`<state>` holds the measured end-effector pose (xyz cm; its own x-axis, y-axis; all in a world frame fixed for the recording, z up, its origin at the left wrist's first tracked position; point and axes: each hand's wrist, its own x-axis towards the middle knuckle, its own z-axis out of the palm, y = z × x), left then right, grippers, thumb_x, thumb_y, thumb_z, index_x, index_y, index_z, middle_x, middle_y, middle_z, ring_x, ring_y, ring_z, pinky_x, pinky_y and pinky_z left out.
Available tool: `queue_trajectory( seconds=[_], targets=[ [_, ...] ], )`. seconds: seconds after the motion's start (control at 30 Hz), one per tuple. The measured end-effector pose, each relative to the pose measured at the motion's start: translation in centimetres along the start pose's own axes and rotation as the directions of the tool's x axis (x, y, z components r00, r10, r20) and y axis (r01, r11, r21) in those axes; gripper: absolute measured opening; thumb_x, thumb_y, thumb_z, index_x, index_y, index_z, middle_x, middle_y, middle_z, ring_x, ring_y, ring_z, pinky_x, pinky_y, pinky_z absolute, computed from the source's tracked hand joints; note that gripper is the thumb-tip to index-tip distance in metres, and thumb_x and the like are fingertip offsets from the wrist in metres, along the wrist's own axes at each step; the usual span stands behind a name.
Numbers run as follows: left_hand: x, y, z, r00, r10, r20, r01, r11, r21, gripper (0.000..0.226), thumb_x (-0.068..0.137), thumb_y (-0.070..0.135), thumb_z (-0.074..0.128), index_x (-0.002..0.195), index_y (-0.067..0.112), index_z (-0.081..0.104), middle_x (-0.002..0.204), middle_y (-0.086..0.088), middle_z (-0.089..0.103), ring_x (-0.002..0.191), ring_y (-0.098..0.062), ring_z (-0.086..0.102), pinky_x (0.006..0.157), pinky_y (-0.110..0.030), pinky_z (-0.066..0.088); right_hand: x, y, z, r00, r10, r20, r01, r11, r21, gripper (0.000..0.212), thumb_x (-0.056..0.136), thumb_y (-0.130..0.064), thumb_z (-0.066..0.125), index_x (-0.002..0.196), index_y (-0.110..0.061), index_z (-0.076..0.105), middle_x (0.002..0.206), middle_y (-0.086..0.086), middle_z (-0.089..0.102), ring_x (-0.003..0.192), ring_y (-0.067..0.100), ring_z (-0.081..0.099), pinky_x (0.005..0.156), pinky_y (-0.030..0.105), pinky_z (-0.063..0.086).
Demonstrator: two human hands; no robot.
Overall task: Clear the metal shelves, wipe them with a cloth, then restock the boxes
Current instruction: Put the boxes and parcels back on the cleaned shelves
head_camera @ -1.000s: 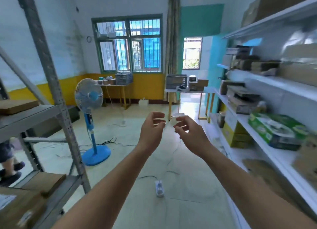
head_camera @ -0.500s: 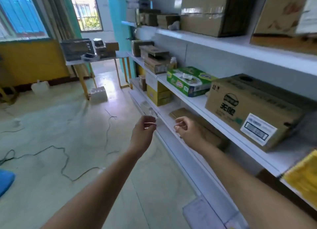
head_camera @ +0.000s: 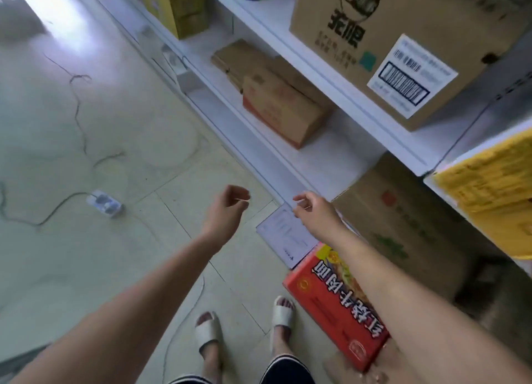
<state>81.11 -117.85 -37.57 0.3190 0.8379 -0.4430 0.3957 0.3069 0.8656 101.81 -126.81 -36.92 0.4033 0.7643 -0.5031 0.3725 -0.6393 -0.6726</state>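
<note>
The left hand [head_camera: 226, 210] and right hand [head_camera: 315, 212] are held out, fingers [head_camera: 241, 195] loosely curled, nothing gripped, presumably readied for boxes [head_camera: 283, 107] not yet cleared from the shelves [head_camera: 339, 141] at one o'clock.

On my feed the clearest print is on the big cardboard box [head_camera: 403, 38] on the shelf [head_camera: 348, 95]. It shows two heavy black characters that I read as 无限, under a round black logo whose lettering blurs out. The rows of smaller black characters below them are beyond me. The same face carries a white label [head_camera: 411, 76] with a barcode and fine lines too small to read. The red box [head_camera: 336, 306] on the floor [head_camera: 115, 268] bears large pale characters, upside down to me, which I read as 红烧牛肉面. The sheet of paper [head_camera: 288, 234] just beside it has printed lines I cannot read. The print on the yellow box [head_camera: 495, 187] is blurred, as are the red and green marks on the brown box [head_camera: 403, 225].
</note>
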Motion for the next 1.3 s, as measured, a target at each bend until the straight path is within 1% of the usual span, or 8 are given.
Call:
queue_trajectory(
  seconds=[0.2, 0.5, 0.7, 0.77, 0.83, 1.0, 1.17, 1.3],
  targets=[
    [4.3, -16.1, 9.8, 0.950, -0.312, 0.000, 0.312, 0.950, 0.013, 0.021, 0.091, 0.002, 0.060, 0.100, 0.020, 0.064, 0.102, 0.009, 0.071, 0.093, -0.009, 0.064, 0.079, -0.025, 0.048, 8.6, 16.7, 6.0, 0.961, 0.227, 0.159, -0.211, 0.971, -0.116, 0.026, 0.100, -0.015, 0.054, 0.125, -0.012, 0.059, 0.105, 0.002, 0.062, 0.085, 0.019, 0.058, 0.059, 0.020, 0.042],
    [14.6, -44.7, 25.3, 0.798, -0.592, 0.117, 0.597, 0.802, -0.013, 0.023, 0.088, 0.000, 0.060, 0.095, 0.022, 0.059, 0.102, -0.005, 0.069, 0.094, -0.024, 0.062, 0.083, -0.035, 0.048, 26.3, 39.0, 14.0, 0.929, 0.353, 0.110, -0.300, 0.893, -0.335, 0.042, 0.096, -0.016, 0.060, 0.137, -0.012, 0.051, 0.137, 0.010, 0.054, 0.120, 0.027, 0.056, 0.104, 0.039, 0.045],
    [22.1, -53.5, 32.8, 0.733, -0.648, 0.204, 0.673, 0.735, -0.081, 0.067, 0.091, 0.009, 0.065, 0.151, 0.009, 0.036, 0.146, -0.011, 0.049, 0.128, -0.026, 0.052, 0.102, -0.034, 0.042, 37.3, 45.8, 18.2, 0.904, 0.427, 0.035, -0.342, 0.768, -0.541, 0.055, 0.098, -0.023, 0.054, 0.146, -0.002, 0.039, 0.148, 0.022, 0.041, 0.134, 0.038, 0.046, 0.108, 0.037, 0.038],
    [23.1, -54.3, 34.2, 0.714, -0.652, 0.254, 0.693, 0.710, -0.127, 0.069, 0.092, 0.009, 0.065, 0.153, 0.010, 0.034, 0.152, -0.009, 0.045, 0.132, -0.023, 0.050, 0.104, -0.031, 0.040, 38.3, 47.0, 19.5, 0.883, 0.469, 0.031, -0.361, 0.718, -0.595, 0.053, 0.099, -0.021, 0.051, 0.145, 0.002, 0.038, 0.147, 0.022, 0.039, 0.136, 0.039, 0.042, 0.109, 0.038, 0.037],
    [23.4, -54.4, 34.7, 0.719, -0.627, 0.299, 0.691, 0.692, -0.210, 0.053, 0.091, 0.004, 0.062, 0.142, 0.010, 0.048, 0.143, -0.005, 0.056, 0.111, -0.008, 0.059, 0.086, -0.017, 0.043, 38.7, 47.6, 20.7, 0.872, 0.490, -0.008, -0.399, 0.699, -0.594, 0.054, 0.097, -0.022, 0.054, 0.143, 0.001, 0.040, 0.147, 0.020, 0.036, 0.134, 0.040, 0.043, 0.108, 0.039, 0.038],
    [22.7, -52.1, 31.2, 0.778, -0.593, 0.208, 0.621, 0.672, -0.403, 0.046, 0.093, 0.004, 0.060, 0.136, 0.018, 0.049, 0.127, 0.007, 0.063, 0.091, 0.010, 0.055, 0.065, -0.009, 0.039, 37.4, 43.6, 22.2, 0.930, 0.367, -0.013, -0.321, 0.793, -0.518, 0.047, 0.091, -0.027, 0.059, 0.135, -0.011, 0.050, 0.136, 0.010, 0.035, 0.122, 0.036, 0.052, 0.104, 0.038, 0.042],
    [21.4, -46.1, 20.1, 0.817, -0.576, 0.033, 0.494, 0.670, -0.553, 0.036, 0.100, 0.032, 0.058, 0.134, 0.034, 0.049, 0.120, 0.006, 0.066, 0.097, -0.013, 0.065, 0.081, -0.035, 0.053, 33.6, 32.0, 24.4, 0.967, 0.233, 0.104, -0.178, 0.909, -0.377, 0.038, 0.095, -0.024, 0.052, 0.132, -0.023, 0.058, 0.132, 0.002, 0.032, 0.101, 0.027, 0.057, 0.080, 0.031, 0.048],
    [19.3, -39.0, 11.0, 0.814, -0.577, -0.062, 0.412, 0.650, -0.638, 0.035, 0.096, 0.015, 0.052, 0.128, 0.025, 0.058, 0.110, -0.005, 0.066, 0.084, -0.021, 0.064, 0.064, -0.031, 0.056, 27.0, 24.4, 24.0, 0.966, 0.234, 0.110, -0.208, 0.956, -0.208, 0.048, 0.093, -0.023, 0.057, 0.141, -0.024, 0.054, 0.142, 0.003, 0.049, 0.120, 0.025, 0.057, 0.100, 0.037, 0.047]
  ],
)
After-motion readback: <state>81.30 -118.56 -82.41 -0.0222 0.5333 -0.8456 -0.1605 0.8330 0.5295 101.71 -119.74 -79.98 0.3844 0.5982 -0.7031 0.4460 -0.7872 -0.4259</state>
